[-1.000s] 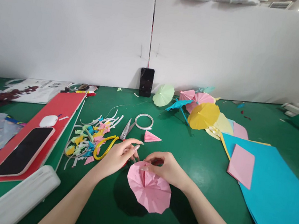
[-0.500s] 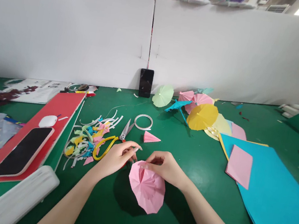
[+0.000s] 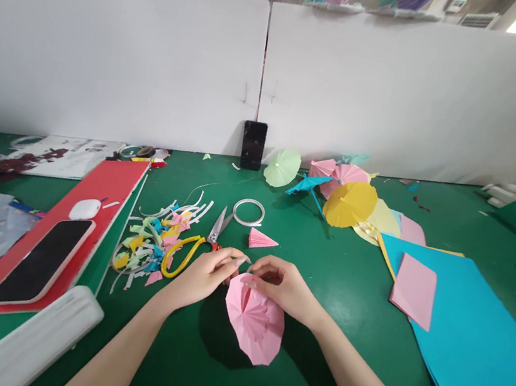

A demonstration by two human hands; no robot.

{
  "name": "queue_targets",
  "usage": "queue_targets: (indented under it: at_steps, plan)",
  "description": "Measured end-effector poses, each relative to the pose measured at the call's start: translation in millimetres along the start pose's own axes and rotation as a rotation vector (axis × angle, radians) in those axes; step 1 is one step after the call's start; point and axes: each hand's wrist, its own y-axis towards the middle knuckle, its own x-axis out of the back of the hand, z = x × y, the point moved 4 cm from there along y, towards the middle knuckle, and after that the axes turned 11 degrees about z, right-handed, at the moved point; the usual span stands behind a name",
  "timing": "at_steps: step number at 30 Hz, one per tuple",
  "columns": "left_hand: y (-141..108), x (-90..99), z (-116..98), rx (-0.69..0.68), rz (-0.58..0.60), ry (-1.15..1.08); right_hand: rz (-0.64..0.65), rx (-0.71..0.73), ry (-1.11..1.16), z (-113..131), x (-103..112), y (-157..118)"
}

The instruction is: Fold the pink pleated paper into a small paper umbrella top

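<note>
A pleated pink paper disc [image 3: 256,326] hangs tilted over the green table, its upper edge pinched by my right hand [image 3: 276,281]. My left hand [image 3: 213,271] is closed just left of the disc's top edge, thumb and forefinger pressed together; what lies between them is too small to make out. Beyond the hands lies a folded pink paper wedge [image 3: 262,239], with a white tape ring [image 3: 248,212] behind it. Yellow-handled scissors [image 3: 186,253] rest left of my left hand, beside a heap of coloured paper scraps [image 3: 146,247].
Small paper umbrellas [image 3: 349,204] and a black phone [image 3: 252,146] stand near the white partition [image 3: 160,67]. Blue sheets [image 3: 475,332] with a pink piece [image 3: 413,291] lie right. Left are a red board [image 3: 115,183], another phone [image 3: 42,261] and a long white object [image 3: 34,337].
My left fingertips have moved slightly right, closer to my right hand. The pink disc has shifted and turned a little. The whole view has shifted slightly.
</note>
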Motion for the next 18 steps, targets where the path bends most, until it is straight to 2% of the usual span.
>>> queue_targets:
  at_steps: [15,18]
  plan:
    - [-1.8,-3.6,-1.4,-0.012,-0.025,0.041,-0.076,0.033,-0.113,-3.0,-0.8,4.8]
    - [-2.8,-4.2,-4.1,-0.015,0.003,0.013,-0.078,0.035,-0.103,-1.5,-0.7,3.8]
